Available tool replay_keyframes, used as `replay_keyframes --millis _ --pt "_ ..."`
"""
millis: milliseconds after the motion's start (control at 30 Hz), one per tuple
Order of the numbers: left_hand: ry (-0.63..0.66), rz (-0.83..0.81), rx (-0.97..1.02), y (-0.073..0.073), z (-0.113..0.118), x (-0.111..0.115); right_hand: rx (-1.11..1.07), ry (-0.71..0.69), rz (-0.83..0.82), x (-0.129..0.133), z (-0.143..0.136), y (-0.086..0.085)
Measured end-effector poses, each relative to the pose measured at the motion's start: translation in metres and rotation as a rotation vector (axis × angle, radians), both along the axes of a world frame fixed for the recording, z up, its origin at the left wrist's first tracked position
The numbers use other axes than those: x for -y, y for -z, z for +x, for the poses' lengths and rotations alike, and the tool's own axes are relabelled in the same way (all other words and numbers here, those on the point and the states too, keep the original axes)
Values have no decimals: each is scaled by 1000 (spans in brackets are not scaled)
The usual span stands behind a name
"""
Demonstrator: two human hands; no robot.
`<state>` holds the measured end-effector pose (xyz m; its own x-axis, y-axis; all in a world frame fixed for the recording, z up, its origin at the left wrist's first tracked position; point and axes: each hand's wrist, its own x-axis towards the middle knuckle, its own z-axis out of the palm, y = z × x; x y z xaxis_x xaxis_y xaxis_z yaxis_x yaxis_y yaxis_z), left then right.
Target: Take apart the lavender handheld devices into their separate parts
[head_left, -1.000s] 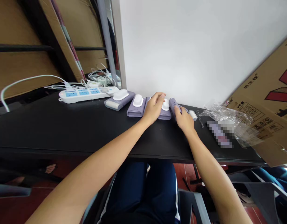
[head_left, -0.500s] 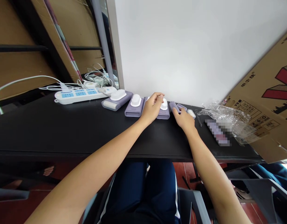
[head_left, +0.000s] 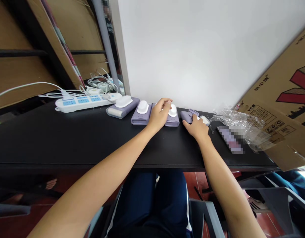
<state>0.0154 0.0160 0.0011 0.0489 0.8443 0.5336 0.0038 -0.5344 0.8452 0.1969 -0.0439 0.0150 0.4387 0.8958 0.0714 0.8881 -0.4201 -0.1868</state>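
Along the back of the black table (head_left: 68,142) stand several purple box-shaped parts topped with white oval knobs, one at the left (head_left: 124,107), another beside it (head_left: 140,116). My left hand (head_left: 159,115) rests over the neighbouring ones, fingers loosely bent, its fingertips close to the white knob (head_left: 172,111) of the rightmost part (head_left: 172,121). My right hand (head_left: 197,128) has its thumb and fingers on a smaller purple piece (head_left: 186,116) lying on the table. Behind those fingers are a small purple frame (head_left: 193,112) and a white oval knob (head_left: 205,120).
A white power strip (head_left: 85,101) with tangled cables stands at the left. To the right lie thin springs (head_left: 211,129), crumpled clear plastic (head_left: 251,124) and a phone-like object (head_left: 230,140) with a blurred-out face. A large cardboard sheet (head_left: 273,132) leans there, and a white panel (head_left: 192,59) rises behind.
The purple piece under my right hand has turned and now shows a broader face. My right hand has shifted slightly with it; my left hand has stayed nearly still.
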Motion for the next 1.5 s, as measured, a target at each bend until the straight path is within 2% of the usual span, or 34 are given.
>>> replay_keyframes --millis 233,367,467,567,700,800,1033,1167,1300,1500 --pt "-69 -36 124 -5 -1 -1 83 7 -4 2 0 5" --pt "-146 -86 259 -9 -4 -6 272 -38 186 3 -3 8" --pt "-191 -123 362 -9 -9 -14 360 -129 301 -6 -18 4" --pt "-214 -133 417 -8 -14 -21 310 -212 240 -26 -45 -5" --pt "-239 -159 412 -9 -19 -24 120 -205 -12 -50 -74 -14" --pt "-239 -179 386 -10 -18 -23 27 -199 -66 -55 -76 -14" --pt "-126 -197 285 -8 -12 -16 -26 -251 -95 -41 -65 -11" --pt "-102 -210 255 -8 -13 -15 -85 -215 14 -31 -65 -14" --pt "-74 -244 239 -7 -13 -16 -168 -209 194 -22 -64 -20" --pt "112 -269 273 -5 -14 -18 -483 -434 454 -17 -64 -21"
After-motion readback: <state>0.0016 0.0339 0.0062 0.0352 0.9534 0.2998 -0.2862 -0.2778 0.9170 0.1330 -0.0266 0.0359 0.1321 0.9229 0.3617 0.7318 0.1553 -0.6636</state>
